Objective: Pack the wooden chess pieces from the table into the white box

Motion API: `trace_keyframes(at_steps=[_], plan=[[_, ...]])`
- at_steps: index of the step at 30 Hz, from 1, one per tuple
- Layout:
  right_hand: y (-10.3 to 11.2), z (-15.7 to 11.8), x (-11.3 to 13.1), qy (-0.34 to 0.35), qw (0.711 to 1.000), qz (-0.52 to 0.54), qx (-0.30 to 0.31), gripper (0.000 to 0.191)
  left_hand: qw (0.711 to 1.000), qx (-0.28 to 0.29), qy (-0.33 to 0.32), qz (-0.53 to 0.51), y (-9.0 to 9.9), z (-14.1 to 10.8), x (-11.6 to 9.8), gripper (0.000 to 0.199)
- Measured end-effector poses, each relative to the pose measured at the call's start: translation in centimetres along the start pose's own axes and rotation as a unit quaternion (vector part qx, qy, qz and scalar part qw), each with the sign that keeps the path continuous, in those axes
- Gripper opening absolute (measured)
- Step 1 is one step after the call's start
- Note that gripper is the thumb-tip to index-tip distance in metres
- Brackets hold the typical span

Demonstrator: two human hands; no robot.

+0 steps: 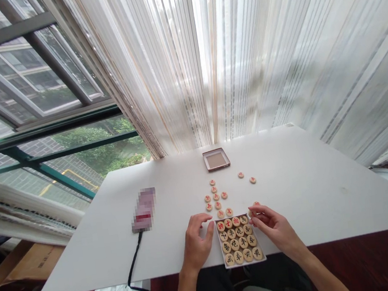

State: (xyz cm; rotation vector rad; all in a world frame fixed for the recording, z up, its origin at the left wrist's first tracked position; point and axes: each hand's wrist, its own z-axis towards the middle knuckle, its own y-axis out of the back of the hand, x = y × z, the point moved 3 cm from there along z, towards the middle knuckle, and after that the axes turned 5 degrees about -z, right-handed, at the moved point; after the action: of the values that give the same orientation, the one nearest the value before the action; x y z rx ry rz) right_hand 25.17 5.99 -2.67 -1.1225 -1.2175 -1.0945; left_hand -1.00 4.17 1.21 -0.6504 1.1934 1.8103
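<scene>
A shallow square box (246, 263) at the table's front edge holds rows of round wooden Chinese chess pieces, most with black characters and a few red ones in the far row. My left hand (197, 239) is beside the box's left wall, thumb and fingers apart with nothing between them. At the far right corner of the box, my right hand (276, 226) pinches a xiangqi piece (252, 214), partly covered by the fingers. Another red-marked piece (257, 203) shows just behind those fingertips. Beyond the box, several red-marked pieces (216, 197) lie loose, two of them close to its far wall.
The box's lid (216, 161) lies farther back on the white table (288, 167). Two more pieces, one of them a red-marked disc (252, 180), lie right of the loose group. A blurred phone-like object (144, 210) with a black cable (133, 266) is at left.
</scene>
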Motion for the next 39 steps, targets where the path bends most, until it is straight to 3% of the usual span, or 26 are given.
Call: trace_keyframes(at_steps=[10,16,24,39], plan=[[-0.4,-0.5,0.6,-0.004,0.998,-0.049,0.031,0.033,0.998,0.058,0.01,-0.005,-0.6,-0.4,-0.2,0.015],[-0.3,-0.7,0.9,0.045,0.995,-0.091,0.024,0.022,0.997,0.072,-0.012,0.021,-0.8,-0.3,-0.7,0.017],[-0.3,-0.8,1.4,0.051,0.991,-0.124,0.007,0.021,0.996,0.079,-0.012,0.045,-1.1,0.2,-1.3,0.014],[-0.2,-0.5,0.7,-0.001,0.997,-0.077,0.016,0.038,0.997,0.074,-0.003,0.035,-0.8,0.0,-1.0,0.018]])
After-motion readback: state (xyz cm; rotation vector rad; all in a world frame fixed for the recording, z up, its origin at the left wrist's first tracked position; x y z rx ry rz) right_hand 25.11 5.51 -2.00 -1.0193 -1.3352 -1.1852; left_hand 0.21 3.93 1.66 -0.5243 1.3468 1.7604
